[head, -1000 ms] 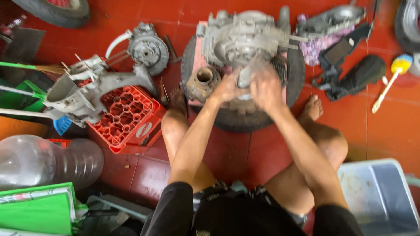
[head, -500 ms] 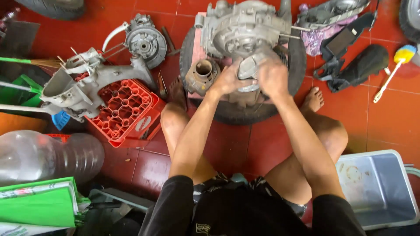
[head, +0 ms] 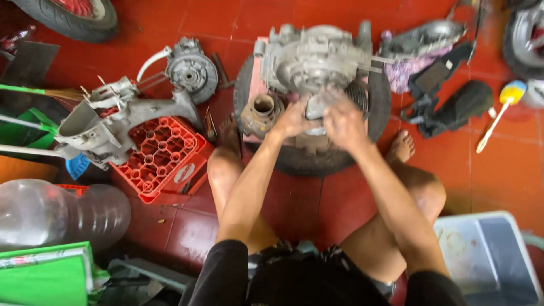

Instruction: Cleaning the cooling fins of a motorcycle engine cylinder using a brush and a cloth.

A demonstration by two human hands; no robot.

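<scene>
Engine: grey engine block [head: 317, 62] at upper centre, propped on a tyre [head: 317, 158] for support.
Hands: left hand [head: 293, 119] and right hand [head: 343, 122], fingers curled against its front casing, bracing it.
Surroundings: red crate [head: 164, 158] left, grey tub [head: 487, 255] lower right.

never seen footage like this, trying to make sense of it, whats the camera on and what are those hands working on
The camera sits on the person's head and looks down, so you see their own arms and bent legs on a red tiled floor. Both hands rest on a grey metal engine that lies on a black tyre: the left hand at its lower left, the right hand beside it. Whether they grip a part is blurred. To the left, another grey engine casing lies across a red plastic crate. A clear water jug and a grey tub sit near the bottom corners.
</scene>
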